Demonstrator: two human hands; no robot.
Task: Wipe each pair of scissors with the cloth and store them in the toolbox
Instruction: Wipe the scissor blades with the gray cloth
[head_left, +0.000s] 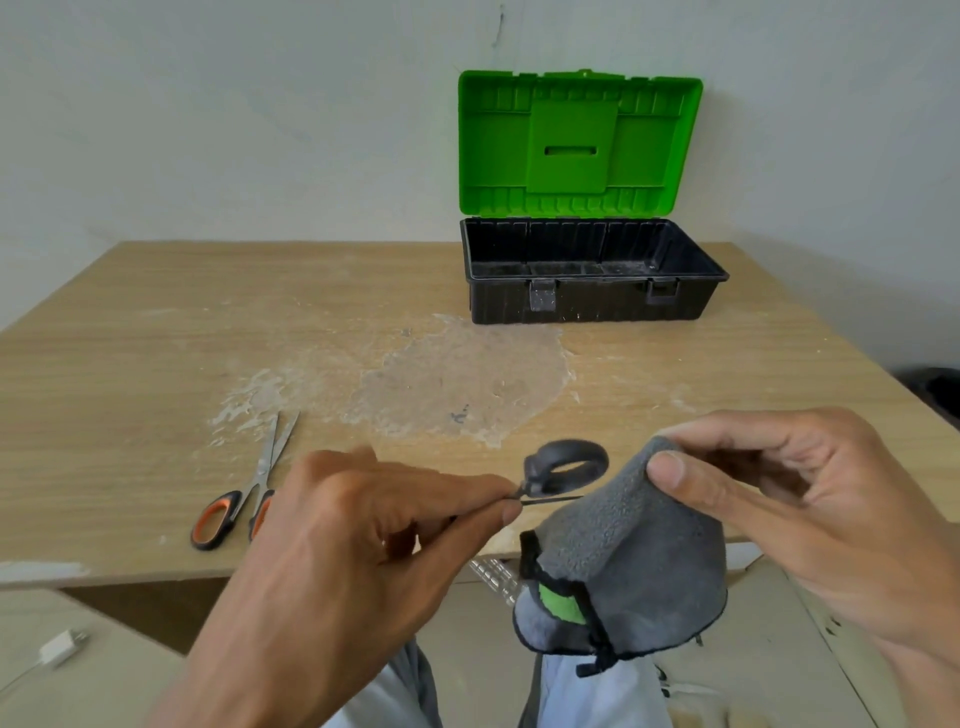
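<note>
Both hands work above the near edge of the table (156, 322), held apart. Our left hand (363, 525) pinches the black scissors (569, 465) between thumb and fingertips; 1 oval handle loop projects beyond the fingers. Our right hand (810, 509) pinches the top of the cloth (623, 551), which hangs below it in a cone. A thin dark edge of the scissors runs up to the cloth; we cannot tell whether they touch.

Progress, as we judge it: wiping of pair 1 is at most under way. The orange-handled scissors (244, 493) lie near the near-left corner, blades slightly parted. The toolbox (587, 296) stands at the far edge, right of centre, lid (576, 145) upright, and no scissors show inside. Remaining: 2 wipes and 2 stowings.

Materials: the cloth is grey, napped fleece with dark stitched binding and a green tag. The toolbox base is black ribbed plastic, dusty, with 2 front latches; the lid is green moulded plastic. The table is pale wood-grain laminate with a worn, flaking patch (457, 384) at centre.
</note>
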